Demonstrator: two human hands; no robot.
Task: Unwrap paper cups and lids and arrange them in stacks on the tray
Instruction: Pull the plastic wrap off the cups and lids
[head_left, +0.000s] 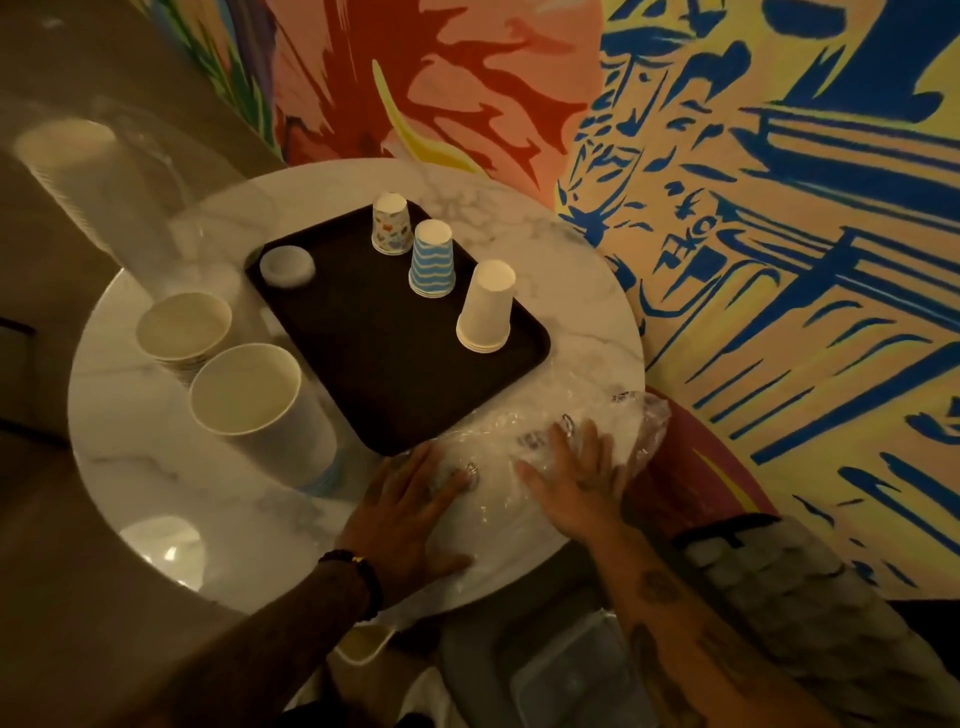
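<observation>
A dark tray (363, 364) lies on the round marble table (156, 483). Three upside-down cup stacks stand on it: a patterned one (390, 224), a blue-striped one (432, 259) and a plain white one (487, 307). A small white stack of lids (287, 266) sits at the tray's left corner. A plastic-wrapped package (524, 441) lies at the table's near right edge. My left hand (410, 514) rests flat on its near end with fingers spread. My right hand (576, 480) presses flat on its right part.
Two stacks of upright white cups (249, 395) (183, 326) stand on the table left of the tray. A tall wrapped sleeve of cups (78, 171) leans at the far left. A painted wall rises close behind and to the right. A clear container (576, 675) sits below the table edge.
</observation>
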